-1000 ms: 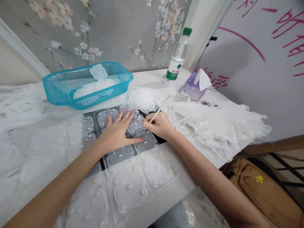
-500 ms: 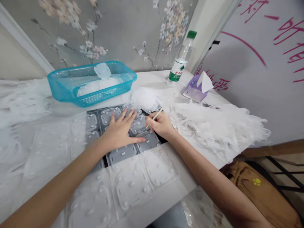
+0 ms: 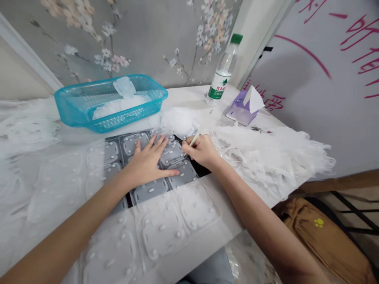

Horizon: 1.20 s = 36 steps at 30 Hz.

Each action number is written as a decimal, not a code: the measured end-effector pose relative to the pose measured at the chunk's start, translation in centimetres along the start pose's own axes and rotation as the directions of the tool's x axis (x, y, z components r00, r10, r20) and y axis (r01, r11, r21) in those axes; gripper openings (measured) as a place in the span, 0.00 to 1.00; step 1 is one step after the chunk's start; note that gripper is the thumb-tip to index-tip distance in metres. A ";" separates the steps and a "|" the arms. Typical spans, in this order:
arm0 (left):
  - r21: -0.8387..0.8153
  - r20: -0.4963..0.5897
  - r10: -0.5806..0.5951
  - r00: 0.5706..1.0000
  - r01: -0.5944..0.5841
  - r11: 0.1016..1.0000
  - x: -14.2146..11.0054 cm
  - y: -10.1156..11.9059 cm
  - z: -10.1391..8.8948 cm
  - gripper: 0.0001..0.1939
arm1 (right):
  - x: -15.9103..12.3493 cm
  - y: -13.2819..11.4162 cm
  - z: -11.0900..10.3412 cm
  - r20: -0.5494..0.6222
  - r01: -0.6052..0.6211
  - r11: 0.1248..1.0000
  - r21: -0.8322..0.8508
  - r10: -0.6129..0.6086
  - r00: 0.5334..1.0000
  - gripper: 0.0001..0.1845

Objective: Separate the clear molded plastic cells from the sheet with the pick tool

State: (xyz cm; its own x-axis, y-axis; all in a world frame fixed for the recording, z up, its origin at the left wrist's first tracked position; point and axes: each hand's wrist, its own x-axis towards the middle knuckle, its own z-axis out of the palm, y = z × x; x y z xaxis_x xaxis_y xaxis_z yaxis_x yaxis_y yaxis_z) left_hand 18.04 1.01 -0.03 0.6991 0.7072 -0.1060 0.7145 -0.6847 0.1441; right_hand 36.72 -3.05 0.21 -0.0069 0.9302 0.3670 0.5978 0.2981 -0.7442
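Observation:
A translucent sheet of rounded-square shapes (image 3: 162,227) covers the front of the table, and part of it lies over a black mat (image 3: 201,169). Flat on that sheet rests my left hand (image 3: 148,161), fingers spread, holding nothing. My right hand (image 3: 203,150) is closed round a thin pale stick (image 3: 194,139), like a craft-knife handle or pen; its tip is close to the sheet's right edge over the mat and too small to make out. Just beyond my hands lies a small pile of white translucent pieces (image 3: 179,121).
A blue plastic basket (image 3: 103,126) with white pieces stands at the back left. Behind on the right are a water bottle (image 3: 219,85) and a purple tissue pack (image 3: 242,108). A heap of white stringy scraps (image 3: 272,157) spreads to the right; more sheets (image 3: 26,126) lie left.
My right hand with the thin stick has shifted slightly up along the sheet's right edge, and the stick now stands steeper. My left hand stays pressed on the sheet.

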 end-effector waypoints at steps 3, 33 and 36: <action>-0.010 -0.006 0.007 1.000 -0.007 1.000 0.0 0.0 0.0 0.57 | -0.1 0.1 -0.2 -0.055 -0.066 0.996 0.062 0.070 0.996 0.18; -0.151 -0.206 0.010 0.979 -0.042 0.988 -0.5 -0.6 0.1 0.58 | 0.2 -2.2 4.8 -0.057 0.020 0.951 -0.309 -0.040 0.998 0.03; -0.130 -0.240 0.022 0.971 -0.054 0.990 -0.5 -0.5 -0.3 0.60 | 0.5 -2.0 4.2 -0.131 0.030 0.945 -0.326 -0.076 0.988 0.02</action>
State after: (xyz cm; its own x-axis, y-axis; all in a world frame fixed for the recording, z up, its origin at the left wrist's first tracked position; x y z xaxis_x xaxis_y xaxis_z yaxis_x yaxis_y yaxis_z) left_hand 17.28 1.03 0.22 0.6870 0.7139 0.1359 0.6657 -0.6932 0.2761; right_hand 32.14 -2.28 -0.52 0.0526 0.8685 0.4929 0.8257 0.2398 -0.5106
